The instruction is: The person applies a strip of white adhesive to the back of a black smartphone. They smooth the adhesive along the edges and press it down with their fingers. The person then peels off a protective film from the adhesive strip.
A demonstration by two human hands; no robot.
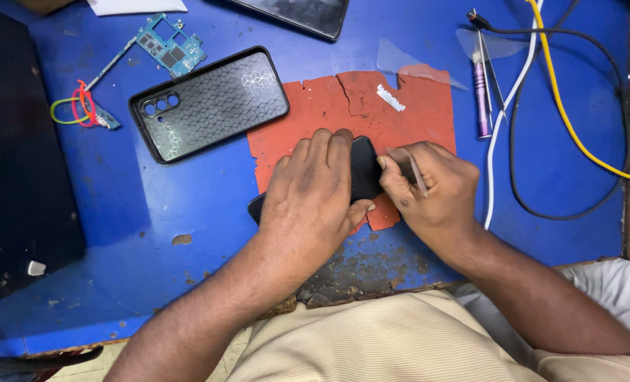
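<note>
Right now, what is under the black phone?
The black phone lies on a torn red mat on the blue table. The left hand covers most of it.
</note>
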